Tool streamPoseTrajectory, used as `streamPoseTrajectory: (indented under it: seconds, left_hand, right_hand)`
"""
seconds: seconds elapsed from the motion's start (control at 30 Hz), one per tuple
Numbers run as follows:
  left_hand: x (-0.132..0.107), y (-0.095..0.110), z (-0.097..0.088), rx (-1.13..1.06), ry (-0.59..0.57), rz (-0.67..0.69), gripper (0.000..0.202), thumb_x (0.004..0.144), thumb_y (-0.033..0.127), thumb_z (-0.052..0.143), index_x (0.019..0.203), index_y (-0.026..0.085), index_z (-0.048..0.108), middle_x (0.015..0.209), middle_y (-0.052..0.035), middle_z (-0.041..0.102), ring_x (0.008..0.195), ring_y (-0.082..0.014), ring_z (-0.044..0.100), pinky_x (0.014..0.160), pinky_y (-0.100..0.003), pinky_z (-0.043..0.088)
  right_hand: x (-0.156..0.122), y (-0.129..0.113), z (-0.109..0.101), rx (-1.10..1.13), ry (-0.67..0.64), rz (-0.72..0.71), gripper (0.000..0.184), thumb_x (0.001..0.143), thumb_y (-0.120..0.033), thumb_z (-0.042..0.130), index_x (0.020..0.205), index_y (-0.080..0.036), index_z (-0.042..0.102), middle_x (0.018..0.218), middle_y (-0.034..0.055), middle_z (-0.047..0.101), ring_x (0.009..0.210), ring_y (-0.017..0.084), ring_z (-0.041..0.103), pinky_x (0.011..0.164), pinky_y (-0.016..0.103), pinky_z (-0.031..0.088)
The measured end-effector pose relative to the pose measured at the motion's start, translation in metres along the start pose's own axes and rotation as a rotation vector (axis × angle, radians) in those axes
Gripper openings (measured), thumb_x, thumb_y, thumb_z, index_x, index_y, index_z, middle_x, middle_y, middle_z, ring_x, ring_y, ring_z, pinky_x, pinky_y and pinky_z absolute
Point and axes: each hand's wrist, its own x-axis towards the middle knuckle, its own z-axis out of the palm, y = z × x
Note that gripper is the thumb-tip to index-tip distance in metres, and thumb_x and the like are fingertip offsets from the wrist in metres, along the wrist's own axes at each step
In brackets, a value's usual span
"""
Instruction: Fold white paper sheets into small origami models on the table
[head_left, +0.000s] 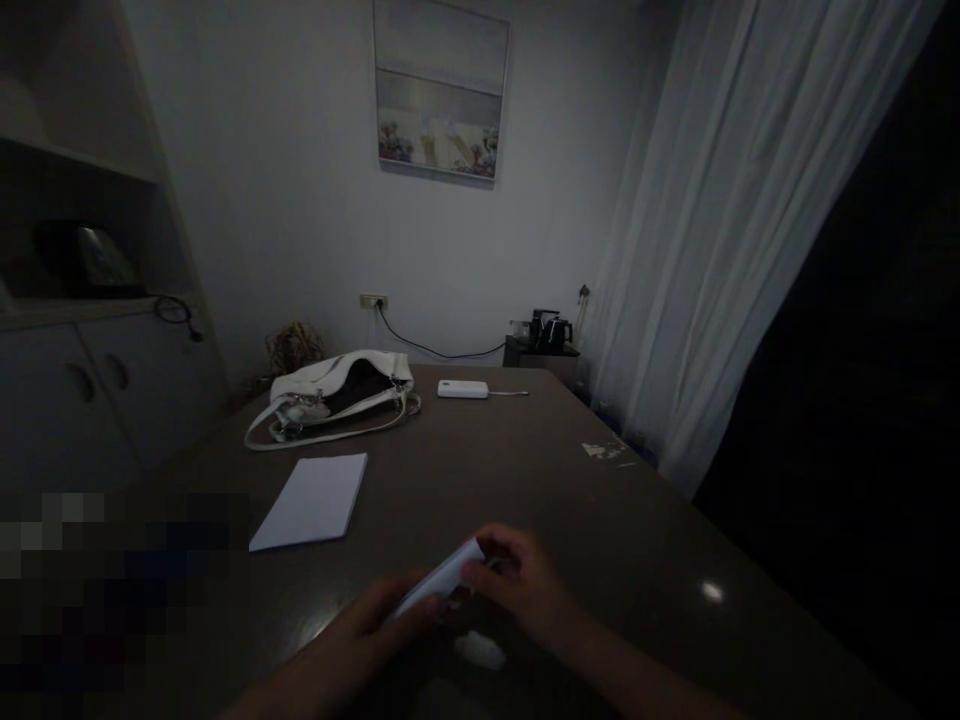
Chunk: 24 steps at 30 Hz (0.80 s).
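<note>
At the near edge of the tabletop [600, 520], both hands are on one white sheet [442, 580], held just above the surface. Left hand [367, 625] pinches its lower end, right hand [525, 585] pinches the upper end with fingers curled over it. Sheet looks folded or flexed; light's too dim to tell which. My read: mid-fold, crease not pressed yet. Next move would need the edges lined up and a firm press along the fold. Paper stack [311, 498] lies well apart to the left, white handbag [337, 395] and power bank [463, 389] at the far end.
</note>
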Motion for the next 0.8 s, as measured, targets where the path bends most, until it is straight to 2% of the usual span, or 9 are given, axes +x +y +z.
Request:
streamPoseTrajectory:
  seconds: [0.2,0.3,0.43,0.53,0.67,0.8]
  left_hand:
    - [0.004,-0.006,0.003,-0.15,-0.042,-0.006,0.057,0.076,0.058,0.055,0.117,0.019,0.058,0.111,-0.0055,0.066,0.108,-0.0271,0.055,0.095,-0.034,0.04]
    - [0.006,-0.008,0.005,-0.257,-0.12,0.021,0.057,0.076,0.057,0.056,0.116,0.015,0.058,0.107,-0.008,0.067,0.102,-0.0265,0.059,0.092,-0.035,0.042]
    - [0.012,-0.011,0.008,-0.418,-0.197,0.086,0.048,0.08,0.048,0.056,0.113,0.013,0.059,0.11,-0.011,0.065,0.097,-0.0251,0.061,0.09,-0.037,0.044]
    - [0.016,-0.016,0.01,-0.547,-0.284,0.108,0.043,0.081,0.045,0.057,0.109,0.012,0.061,0.105,-0.011,0.067,0.092,-0.024,0.064,0.087,-0.037,0.046]
    - [0.016,-0.016,0.008,-0.496,-0.35,0.045,0.039,0.081,0.046,0.057,0.102,0.013,0.065,0.097,-0.0086,0.069,0.089,-0.0224,0.064,0.085,-0.035,0.047]
    - [0.01,-0.008,0.008,-0.338,-0.272,0.025,0.046,0.083,0.052,0.049,0.1,0.013,0.065,0.084,-0.0064,0.071,0.081,-0.0205,0.065,0.076,-0.03,0.048]
  right_hand:
    - [0.0,0.009,-0.003,-0.09,0.063,0.013,0.033,0.066,-0.043,0.071,0.082,-0.016,0.059,0.077,0.0019,0.058,0.069,0.014,0.056,0.064,0.026,0.045]
    - [0.0,0.01,-0.003,-0.104,0.059,0.024,0.032,0.066,-0.044,0.07,0.078,-0.017,0.059,0.075,0.002,0.059,0.071,0.015,0.056,0.065,0.026,0.045]
    - [0.0,0.009,-0.002,-0.067,0.053,0.05,0.033,0.066,-0.044,0.07,0.077,-0.016,0.059,0.073,0.0023,0.06,0.068,0.015,0.057,0.063,0.026,0.045]
    - [0.001,0.007,-0.001,-0.009,0.04,0.054,0.032,0.066,-0.042,0.071,0.075,-0.014,0.059,0.072,0.0027,0.061,0.066,0.014,0.057,0.063,0.026,0.044]
    - [0.002,0.002,0.001,0.043,0.011,0.1,0.033,0.062,-0.04,0.074,0.072,-0.013,0.059,0.069,0.0019,0.061,0.063,0.012,0.057,0.063,0.025,0.044]
    - [-0.002,-0.003,0.005,0.07,-0.05,0.159,0.033,0.061,-0.04,0.075,0.073,-0.013,0.059,0.068,0.0005,0.06,0.061,0.011,0.057,0.061,0.025,0.043]
